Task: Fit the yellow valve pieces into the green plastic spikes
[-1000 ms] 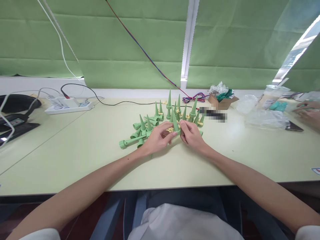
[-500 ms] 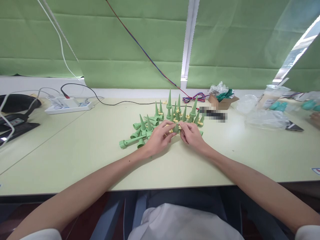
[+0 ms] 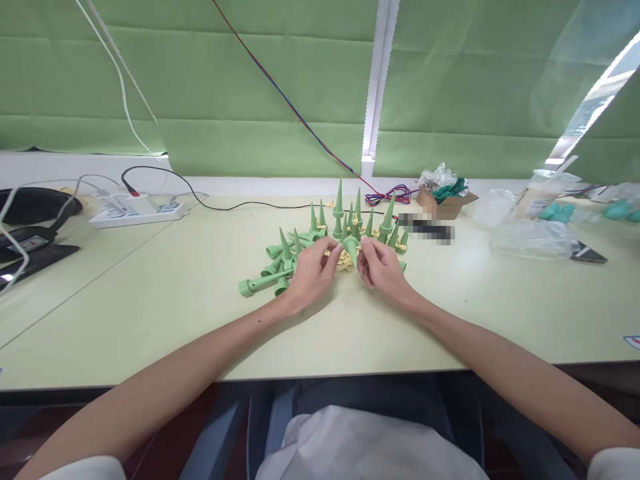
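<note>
Holding a green cone, narrow end downward, at the nearly closed fingertips of the left hand, just above small yellow pieces on the bench. Curled nearly closed just beside the cone's other side with the right hand, hard to tell whether gripping anything. Surrounded by standing cones behind and lying green tubes to the left.

Office-like workroom | pale table | power strip | green blinds
</note>
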`<state>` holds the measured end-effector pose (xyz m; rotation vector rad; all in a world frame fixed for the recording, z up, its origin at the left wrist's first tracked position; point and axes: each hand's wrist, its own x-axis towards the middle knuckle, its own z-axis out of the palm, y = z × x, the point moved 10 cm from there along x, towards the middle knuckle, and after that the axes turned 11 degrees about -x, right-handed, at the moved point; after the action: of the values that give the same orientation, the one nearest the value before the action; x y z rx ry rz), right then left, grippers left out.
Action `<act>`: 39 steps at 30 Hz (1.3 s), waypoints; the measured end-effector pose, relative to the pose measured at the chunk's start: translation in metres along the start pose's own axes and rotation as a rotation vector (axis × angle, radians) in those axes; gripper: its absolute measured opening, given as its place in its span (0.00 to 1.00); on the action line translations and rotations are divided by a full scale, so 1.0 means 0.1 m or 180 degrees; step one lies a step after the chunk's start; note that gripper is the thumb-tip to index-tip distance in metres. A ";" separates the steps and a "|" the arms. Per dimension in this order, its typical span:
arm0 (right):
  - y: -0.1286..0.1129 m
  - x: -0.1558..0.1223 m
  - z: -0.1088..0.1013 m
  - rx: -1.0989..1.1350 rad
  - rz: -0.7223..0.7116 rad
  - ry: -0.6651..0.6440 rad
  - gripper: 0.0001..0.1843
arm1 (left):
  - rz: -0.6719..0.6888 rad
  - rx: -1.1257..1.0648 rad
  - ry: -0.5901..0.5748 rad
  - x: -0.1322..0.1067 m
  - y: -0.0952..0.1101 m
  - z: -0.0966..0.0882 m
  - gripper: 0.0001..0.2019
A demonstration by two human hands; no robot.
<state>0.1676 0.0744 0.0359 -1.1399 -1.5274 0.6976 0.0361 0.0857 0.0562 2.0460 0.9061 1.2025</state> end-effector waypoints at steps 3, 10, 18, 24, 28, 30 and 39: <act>-0.01 0.00 0.03 0.0030 -0.0055 -0.0079 0.25 | -0.0305 -0.0281 -0.0121 -0.01 -0.05 0.04 0.24; -0.06 -0.02 0.09 0.0039 -0.0217 -0.0286 0.23 | -0.0572 -0.0905 -0.0460 -0.04 -0.09 0.16 0.21; -0.04 -0.03 0.11 0.0123 -0.0196 -0.0379 0.22 | -0.0560 -0.1038 -0.0516 -0.03 -0.11 0.18 0.19; -0.01 -0.03 0.10 0.0163 -0.0152 -0.0381 0.24 | -0.0404 -0.0872 -0.0470 -0.02 -0.07 0.15 0.16; -0.01 -0.03 0.09 0.0204 -0.0142 -0.0353 0.25 | -0.0254 -0.0857 -0.0430 -0.01 -0.05 0.14 0.14; -0.02 -0.03 0.07 0.0187 -0.0171 -0.0311 0.26 | -0.0135 -0.0861 -0.0394 -0.01 -0.05 0.14 0.13; 0.03 -0.02 0.06 0.0159 -0.0018 -0.0233 0.30 | 0.0382 -0.0595 -0.0279 -0.04 0.02 0.12 0.11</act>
<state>0.1630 0.0748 0.0311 -1.0826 -1.5653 0.7768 0.0463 0.0794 0.0507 2.0075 0.6132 1.2018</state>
